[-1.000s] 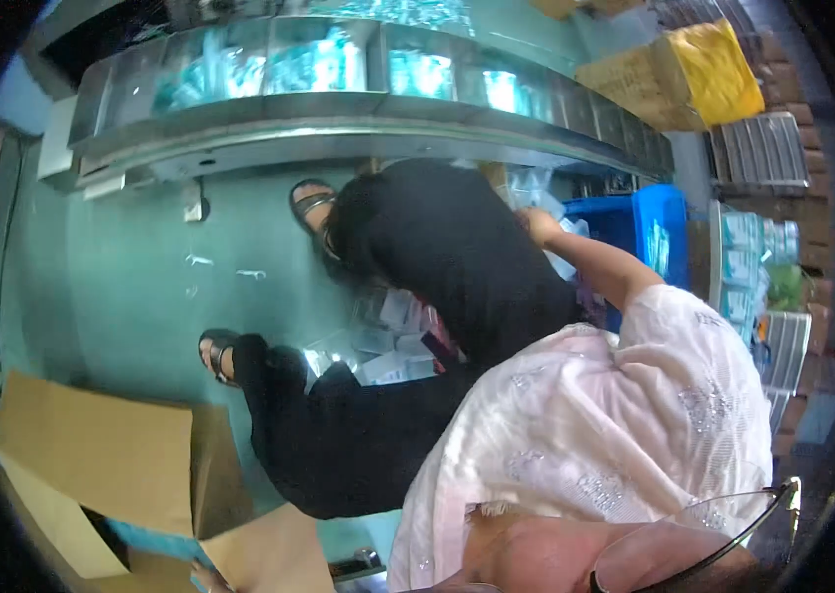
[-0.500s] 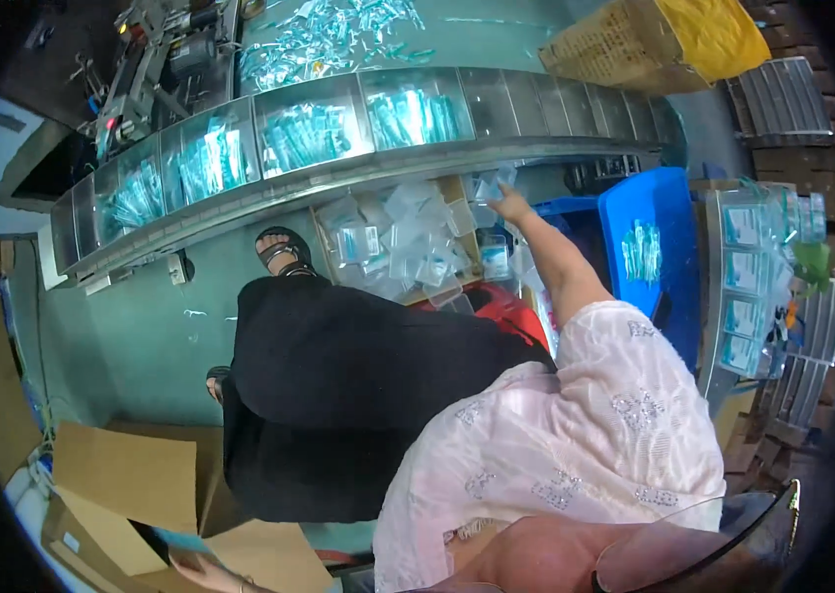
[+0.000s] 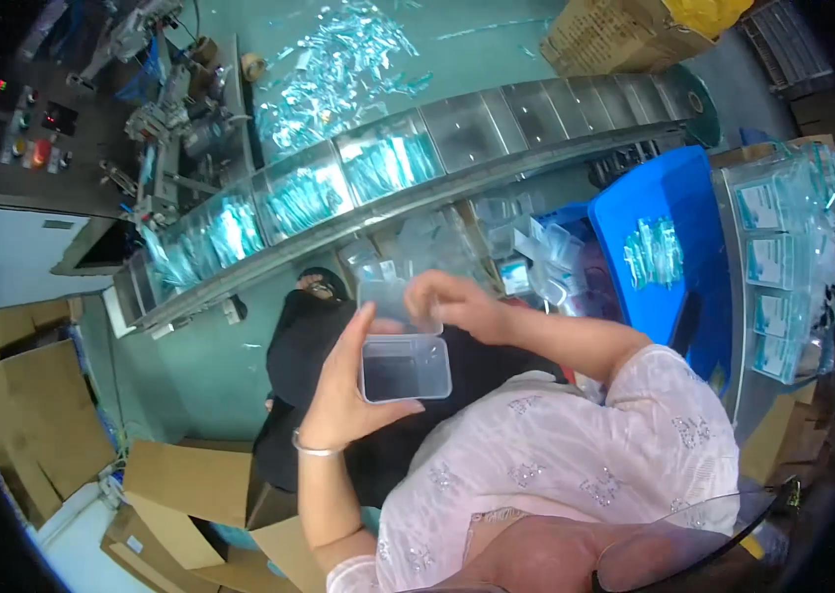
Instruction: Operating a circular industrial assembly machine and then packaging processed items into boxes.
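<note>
A small clear rectangular plastic box [image 3: 406, 367] rests open in my left hand [image 3: 346, 387], which cups it from the left with the thumb along its lower edge. A thin bangle sits on that wrist. Its clear hinged lid [image 3: 396, 301] stands up behind the box. My right hand [image 3: 457, 303] reaches in from the right, fingers pinching the lid's upper edge. Both hands are held over my lap, which is covered in black cloth [image 3: 304, 346]. The box looks empty.
A curved metal conveyor [image 3: 497, 168] with compartments of teal packets [image 3: 388, 166] runs across the top. A blue bin [image 3: 679, 222] and loose clear boxes [image 3: 536, 259] lie right of my hands. Packet stacks [image 3: 778, 262] stand far right, cardboard boxes [image 3: 37, 420] lower left, a machine [image 3: 175, 109] upper left.
My right arm, stretched toward the blue bin before, has drawn back. Both hands now hold the clear box in front of me. The view has tilted up along the conveyor.
</note>
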`<action>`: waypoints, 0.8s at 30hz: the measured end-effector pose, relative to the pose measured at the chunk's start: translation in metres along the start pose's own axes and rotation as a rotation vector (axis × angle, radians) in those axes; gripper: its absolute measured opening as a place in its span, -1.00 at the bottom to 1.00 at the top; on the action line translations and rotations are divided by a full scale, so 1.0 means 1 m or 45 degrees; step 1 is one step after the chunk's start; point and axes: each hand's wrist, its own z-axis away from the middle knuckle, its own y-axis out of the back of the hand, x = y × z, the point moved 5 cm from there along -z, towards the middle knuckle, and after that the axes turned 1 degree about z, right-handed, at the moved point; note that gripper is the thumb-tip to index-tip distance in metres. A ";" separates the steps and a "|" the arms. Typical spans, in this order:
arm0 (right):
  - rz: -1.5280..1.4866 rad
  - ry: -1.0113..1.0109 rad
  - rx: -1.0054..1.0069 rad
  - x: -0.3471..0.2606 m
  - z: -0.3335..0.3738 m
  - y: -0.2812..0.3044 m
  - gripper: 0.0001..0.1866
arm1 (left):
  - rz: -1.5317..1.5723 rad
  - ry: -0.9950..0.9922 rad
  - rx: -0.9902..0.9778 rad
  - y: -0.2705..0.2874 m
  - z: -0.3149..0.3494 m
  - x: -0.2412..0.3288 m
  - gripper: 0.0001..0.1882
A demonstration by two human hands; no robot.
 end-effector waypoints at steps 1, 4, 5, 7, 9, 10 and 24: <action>0.053 0.066 -0.010 -0.008 -0.020 0.006 -0.71 | -0.061 -0.010 0.022 0.002 0.004 0.002 0.12; 1.031 0.095 0.655 -0.014 -0.090 0.080 -0.37 | -0.178 0.035 0.487 0.020 0.037 -0.002 -0.04; 1.437 -0.053 0.831 -0.012 -0.115 0.108 -0.23 | -0.066 0.085 0.624 0.021 0.052 -0.007 -0.03; 1.268 -0.728 0.968 0.017 -0.144 0.162 -0.05 | 0.113 0.172 0.856 0.013 0.081 -0.017 0.00; 1.363 -0.938 1.088 0.039 -0.159 0.177 -0.01 | 0.077 0.150 0.975 0.006 0.103 -0.022 0.02; 1.267 -1.025 1.234 0.047 -0.159 0.181 -0.13 | 0.230 0.149 1.008 -0.001 0.112 -0.027 0.01; 0.769 -0.756 1.259 0.056 -0.188 0.134 0.22 | 0.432 0.106 1.039 -0.027 0.155 -0.052 -0.04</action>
